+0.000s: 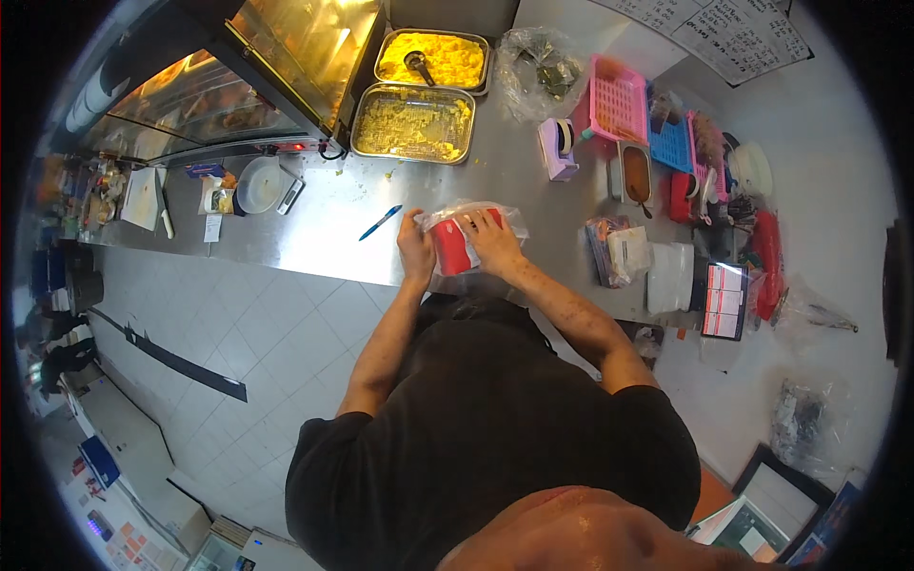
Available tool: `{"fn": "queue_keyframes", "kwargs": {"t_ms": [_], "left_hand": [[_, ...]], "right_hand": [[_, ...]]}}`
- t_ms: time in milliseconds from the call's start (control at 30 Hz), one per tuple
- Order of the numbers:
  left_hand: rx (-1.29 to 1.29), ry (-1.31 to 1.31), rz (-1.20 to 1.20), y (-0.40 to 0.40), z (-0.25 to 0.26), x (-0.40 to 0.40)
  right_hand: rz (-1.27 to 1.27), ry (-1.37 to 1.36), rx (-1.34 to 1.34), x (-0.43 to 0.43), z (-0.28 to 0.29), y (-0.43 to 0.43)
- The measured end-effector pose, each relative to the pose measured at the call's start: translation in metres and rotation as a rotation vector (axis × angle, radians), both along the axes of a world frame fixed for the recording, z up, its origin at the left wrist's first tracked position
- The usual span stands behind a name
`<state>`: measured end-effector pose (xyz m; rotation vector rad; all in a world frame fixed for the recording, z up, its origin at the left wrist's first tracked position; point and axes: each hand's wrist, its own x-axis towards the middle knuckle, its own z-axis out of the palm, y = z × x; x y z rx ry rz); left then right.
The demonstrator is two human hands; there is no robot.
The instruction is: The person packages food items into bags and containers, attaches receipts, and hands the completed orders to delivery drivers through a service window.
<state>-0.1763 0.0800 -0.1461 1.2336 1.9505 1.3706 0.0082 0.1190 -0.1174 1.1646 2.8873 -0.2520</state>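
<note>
A red and white package (450, 245) in a clear plastic bag (511, 215) lies at the front edge of the steel counter, before my body. My left hand (416, 246) holds its left side, thumb towards the package. My right hand (493, 241) lies over its right part, fingers spread on the plastic. Left of my left hand rests a blue pen (380, 223). A lilac tape dispenser (558, 151) stands to the upper right of my hands.
Behind are two metal trays of yellow food, the far one (468, 63) holding a black scoop. A glass heated display (207, 107) stands left. Right are a pink basket (618, 93), a metal container with brown sauce (635, 175) and a tablet (725, 300). Farther left lies a knife (166, 218).
</note>
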Motion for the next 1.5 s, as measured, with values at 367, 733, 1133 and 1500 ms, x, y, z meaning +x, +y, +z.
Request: {"fn": "queue_keyframes", "kwargs": {"t_ms": [367, 733, 1133, 1500], "left_hand": [[-0.206, -0.354, 0.067, -0.004, -0.023, 0.018], [-0.099, -0.242, -0.271, 0.001, -0.004, 0.027], [0.229, -0.089, -0.543, 0.037, 0.036, 0.007], [-0.242, -1.524, -0.486, 0.036, -0.054, 0.012]], "right_hand": [[-0.309, -0.102, 0.057, 0.010, -0.025, 0.023], [-0.325, -0.142, 0.138, 0.014, -0.016, 0.053], [-0.146, 0.069, -0.032, 0.014, 0.005, 0.068], [-0.152, 0.459, -0.364, 0.030, 0.027, 0.059]]}}
